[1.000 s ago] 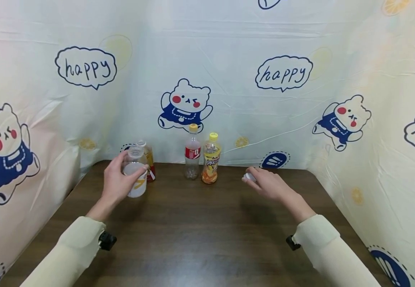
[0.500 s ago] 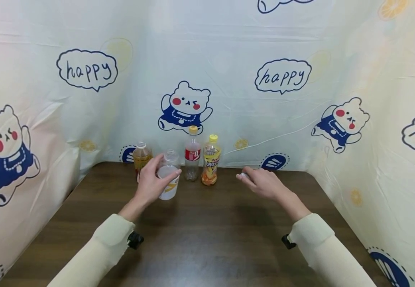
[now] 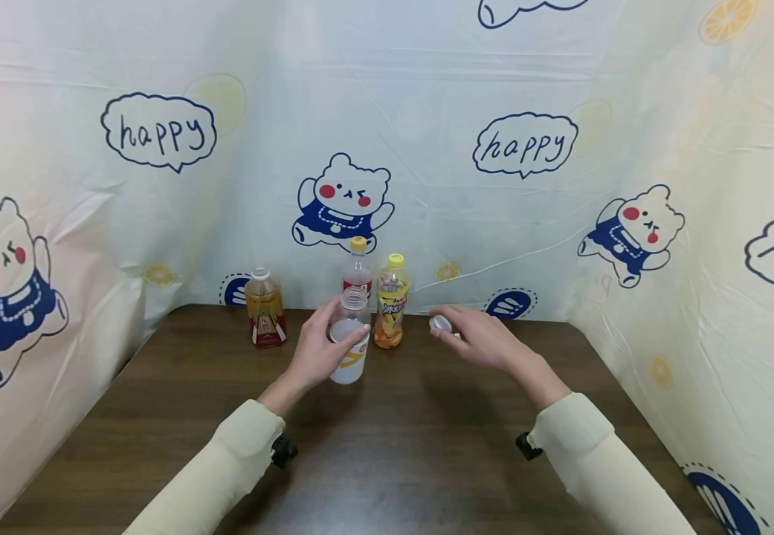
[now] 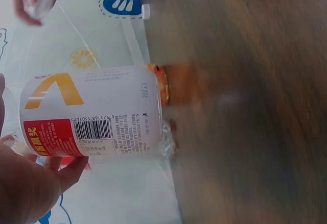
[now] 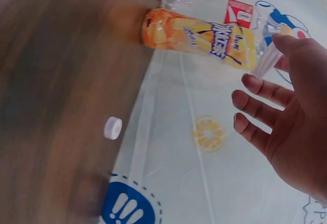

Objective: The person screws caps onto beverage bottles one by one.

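Observation:
My left hand (image 3: 316, 345) grips an uncapped bottle (image 3: 349, 364) with a white label and orange mark, upright in front of the red-labelled bottle (image 3: 358, 276). The left wrist view shows its barcode and red panel (image 4: 51, 137). Out to the right, my right hand (image 3: 483, 338) pinches a whitish translucent cap (image 3: 440, 323) between thumb and index finger; in the right wrist view this cap (image 5: 268, 60) is blurred, and the other fingers are spread. Below that hand, a white cap (image 5: 113, 128) lies on the table.
A yellow-capped bottle (image 3: 392, 305) with a yellow label stands just right of the held bottle. A brown drink bottle (image 3: 265, 312) stands at the back left. Printed curtain (image 3: 427, 89) closes off the back and sides of the dark wooden table (image 3: 387, 461).
My left hand has carried the uncapped bottle rightward from beside the brown drink bottle to the front of the red-labelled one. My right hand has shifted slightly left, showing more of its cap.

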### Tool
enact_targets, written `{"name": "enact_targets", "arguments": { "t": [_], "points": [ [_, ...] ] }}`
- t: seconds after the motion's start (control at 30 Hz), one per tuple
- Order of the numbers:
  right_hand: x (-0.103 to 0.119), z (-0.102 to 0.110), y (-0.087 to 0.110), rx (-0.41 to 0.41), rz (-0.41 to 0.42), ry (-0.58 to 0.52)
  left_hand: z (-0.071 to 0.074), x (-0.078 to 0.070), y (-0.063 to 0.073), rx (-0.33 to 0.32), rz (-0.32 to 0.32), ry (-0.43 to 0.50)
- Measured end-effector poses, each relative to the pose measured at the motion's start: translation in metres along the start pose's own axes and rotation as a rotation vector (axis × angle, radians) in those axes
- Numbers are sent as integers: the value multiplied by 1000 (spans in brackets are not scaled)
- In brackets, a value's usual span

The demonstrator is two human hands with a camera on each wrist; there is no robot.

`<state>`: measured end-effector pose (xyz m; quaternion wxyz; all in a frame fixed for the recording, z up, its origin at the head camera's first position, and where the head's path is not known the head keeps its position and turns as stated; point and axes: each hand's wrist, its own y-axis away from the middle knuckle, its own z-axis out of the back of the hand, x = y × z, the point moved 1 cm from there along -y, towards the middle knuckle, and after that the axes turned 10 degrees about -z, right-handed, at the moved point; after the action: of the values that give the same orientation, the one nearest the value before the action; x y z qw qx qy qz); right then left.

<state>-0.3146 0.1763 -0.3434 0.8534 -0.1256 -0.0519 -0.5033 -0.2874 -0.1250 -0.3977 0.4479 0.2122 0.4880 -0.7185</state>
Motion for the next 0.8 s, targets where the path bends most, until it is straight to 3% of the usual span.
{"name": "enact_targets", "arguments": {
  "t": [0.2,0.53,0.8],
  "points": [
    [14,17,-8,3,41,-96,-16,-2,-3,43,-5,29],
    [39,37,-22,95,59,-186,-39,-7,-3,92,-10,67],
    [50,44,-32,120,133,-178,-48,-8,-3,114,-9,83]
  ]
}}
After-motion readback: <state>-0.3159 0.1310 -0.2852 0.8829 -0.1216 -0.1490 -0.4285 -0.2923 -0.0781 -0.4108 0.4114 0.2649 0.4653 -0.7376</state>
